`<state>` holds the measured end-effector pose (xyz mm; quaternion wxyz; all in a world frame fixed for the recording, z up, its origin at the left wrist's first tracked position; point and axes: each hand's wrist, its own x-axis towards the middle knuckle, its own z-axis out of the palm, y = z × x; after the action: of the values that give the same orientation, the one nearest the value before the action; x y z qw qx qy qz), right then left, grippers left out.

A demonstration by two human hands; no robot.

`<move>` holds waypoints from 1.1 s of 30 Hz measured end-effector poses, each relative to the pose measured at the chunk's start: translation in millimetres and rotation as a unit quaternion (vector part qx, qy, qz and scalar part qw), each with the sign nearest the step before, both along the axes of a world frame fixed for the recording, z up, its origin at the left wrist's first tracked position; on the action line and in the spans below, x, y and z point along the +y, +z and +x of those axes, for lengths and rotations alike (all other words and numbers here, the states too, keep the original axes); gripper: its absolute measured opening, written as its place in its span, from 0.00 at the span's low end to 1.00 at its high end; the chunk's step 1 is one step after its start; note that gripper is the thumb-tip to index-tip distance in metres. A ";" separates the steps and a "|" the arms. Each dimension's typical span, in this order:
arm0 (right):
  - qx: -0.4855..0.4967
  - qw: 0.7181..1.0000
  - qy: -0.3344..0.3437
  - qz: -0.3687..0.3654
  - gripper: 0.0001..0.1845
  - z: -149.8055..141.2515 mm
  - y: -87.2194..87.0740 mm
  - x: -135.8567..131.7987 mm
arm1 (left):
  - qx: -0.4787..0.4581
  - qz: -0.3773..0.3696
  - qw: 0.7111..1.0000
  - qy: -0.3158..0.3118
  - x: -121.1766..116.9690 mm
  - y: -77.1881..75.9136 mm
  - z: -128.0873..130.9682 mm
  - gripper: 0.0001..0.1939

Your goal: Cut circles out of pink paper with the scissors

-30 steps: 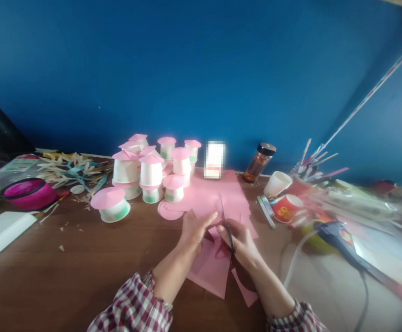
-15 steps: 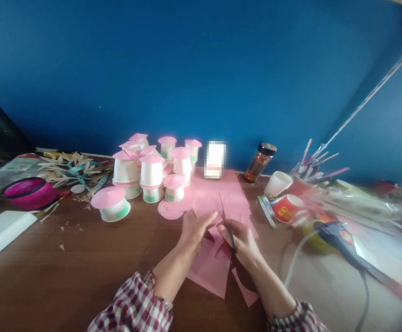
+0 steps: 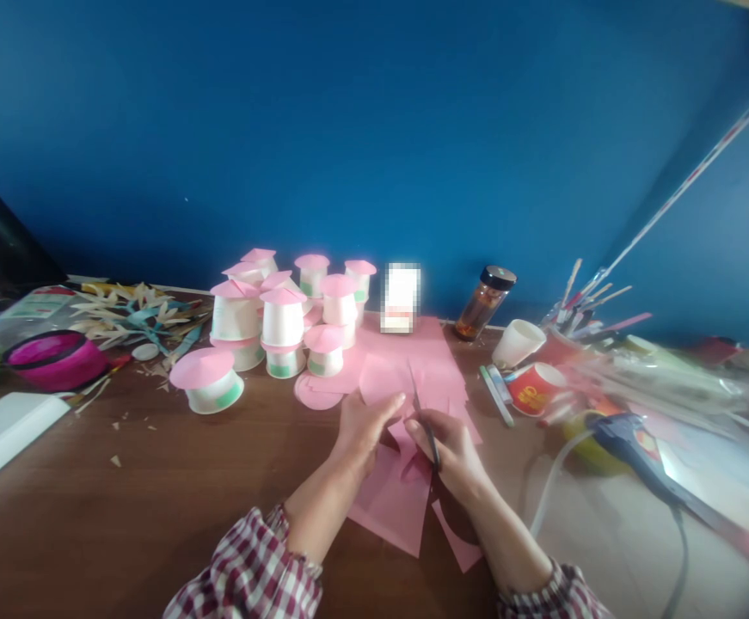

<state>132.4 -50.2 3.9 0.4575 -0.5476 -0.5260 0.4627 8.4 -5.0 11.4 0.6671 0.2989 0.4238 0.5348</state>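
Note:
My left hand (image 3: 362,427) pinches a piece of pink paper (image 3: 383,383) held up over the brown table (image 3: 122,507). My right hand (image 3: 450,451) grips dark scissors (image 3: 423,417), whose blades point up and away into that paper's right edge. More pink paper sheets (image 3: 392,507) lie flat under both hands. Behind them stands a cluster of white paper cups with pink paper caps (image 3: 282,316). One capped cup (image 3: 208,380) sits apart at the front left of the cluster.
A brown glass jar (image 3: 483,303), a white cup (image 3: 516,343) and a red cup (image 3: 534,387) stand at the right. A blue glue gun (image 3: 632,440) with its cable lies further right. A magenta bowl (image 3: 55,359) and dried leaves (image 3: 132,314) are at left.
The pink piece in my left hand has turned slightly. Both hands stay in nearly the same place.

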 end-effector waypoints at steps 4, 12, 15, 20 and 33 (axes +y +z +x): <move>-0.016 1.000 -0.003 0.012 0.15 0.3 0.2 0.0 | -0.009 -0.004 1.000 0.006 2.0 -2.9 1.3 0.15; 0.015 1.000 0.003 -0.016 0.16 -4.0 5.0 -1.7 | 0.003 -0.010 1.000 0.014 2.2 -7.7 0.8 0.16; 0.022 1.000 0.002 -0.020 0.16 -5.0 5.7 -1.6 | 0.001 -0.003 1.000 0.011 1.6 -6.7 0.9 0.14; 0.039 0.999 0.005 -0.029 0.17 -5.8 8.4 -1.3 | -0.006 -0.008 1.000 0.015 0.4 -2.6 2.1 0.12; 0.013 1.000 -0.005 -0.009 0.17 -3.7 4.0 -2.7 | -0.014 0.002 1.000 0.004 -2.3 -1.6 0.7 0.12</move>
<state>128.7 -52.9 7.9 0.4621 -0.5481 -0.5129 0.4723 9.1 -7.3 9.8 0.6700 0.2914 0.4145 0.5425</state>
